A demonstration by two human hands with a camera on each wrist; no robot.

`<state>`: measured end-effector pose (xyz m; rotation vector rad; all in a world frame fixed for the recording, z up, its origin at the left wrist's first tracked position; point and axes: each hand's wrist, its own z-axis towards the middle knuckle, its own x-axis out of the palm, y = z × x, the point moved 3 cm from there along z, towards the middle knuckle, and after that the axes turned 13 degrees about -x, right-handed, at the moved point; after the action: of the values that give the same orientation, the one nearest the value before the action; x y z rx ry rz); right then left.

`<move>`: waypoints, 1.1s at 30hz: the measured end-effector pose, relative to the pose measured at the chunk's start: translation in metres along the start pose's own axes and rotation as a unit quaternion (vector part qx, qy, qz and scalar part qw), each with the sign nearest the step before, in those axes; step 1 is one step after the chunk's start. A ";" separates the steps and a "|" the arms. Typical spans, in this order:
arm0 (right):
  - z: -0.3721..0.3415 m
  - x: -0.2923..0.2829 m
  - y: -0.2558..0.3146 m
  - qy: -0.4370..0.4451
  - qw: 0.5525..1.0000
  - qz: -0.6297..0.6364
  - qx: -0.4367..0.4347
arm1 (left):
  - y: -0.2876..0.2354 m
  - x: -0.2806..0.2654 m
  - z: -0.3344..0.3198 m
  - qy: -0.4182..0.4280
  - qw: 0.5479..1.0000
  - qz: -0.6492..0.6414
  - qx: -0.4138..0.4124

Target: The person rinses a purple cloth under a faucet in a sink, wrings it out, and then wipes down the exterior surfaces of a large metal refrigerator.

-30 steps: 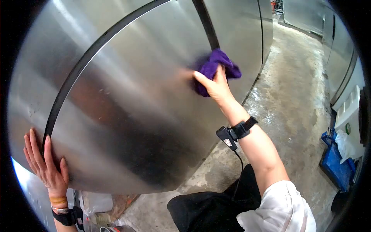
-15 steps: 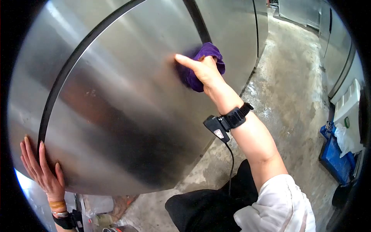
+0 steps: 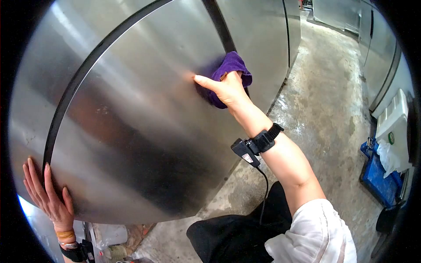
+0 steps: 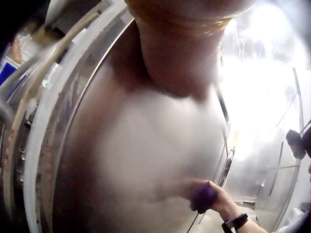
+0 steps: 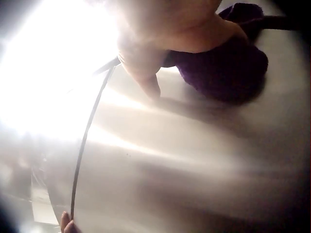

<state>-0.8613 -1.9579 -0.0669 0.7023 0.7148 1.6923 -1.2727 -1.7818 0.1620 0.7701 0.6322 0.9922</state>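
Observation:
A bunched purple cloth (image 3: 231, 65) lies against a large brushed-steel panel (image 3: 144, 114), near the lower end of a dark vertical gap. My right hand (image 3: 226, 90) grips the cloth, its fingers mostly hidden in the folds and its thumb stretched out to the left along the metal. In the right wrist view the cloth (image 5: 223, 73) bulges out below the hand. At the panel's lower left, my left hand (image 3: 50, 199) rests on the steel with straight, spread fingers beside a curved dark gap (image 3: 66, 105); it holds nothing.
A wet concrete floor (image 3: 324, 96) runs along the right side of the steel. Farther right stand a white box (image 3: 391, 116) and a blue crate (image 3: 379, 179) with a plastic bag (image 3: 388, 155). A cable (image 3: 264, 193) hangs from the right wrist camera.
My right hand and the cloth have moved left over the steel, then slightly down in the last half second. The left hand stays on the panel while the head view shifts a little.

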 end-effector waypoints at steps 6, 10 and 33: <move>-0.016 -0.002 -0.009 0.010 0.997 -0.047 -0.054 | -0.004 -0.003 0.005 -0.012 1.000 -0.009 0.007; -0.068 0.001 -0.049 0.029 0.981 -0.098 -0.163 | -0.005 -0.004 0.006 -0.034 0.999 -0.007 0.012; -0.094 0.019 -0.024 -0.015 0.997 -0.043 0.055 | -0.002 -0.002 0.004 -0.037 0.999 0.001 0.030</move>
<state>-0.9220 -1.9446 -0.1441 0.7621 0.8098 1.5704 -1.2692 -1.7853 0.1635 0.8573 0.6002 0.9450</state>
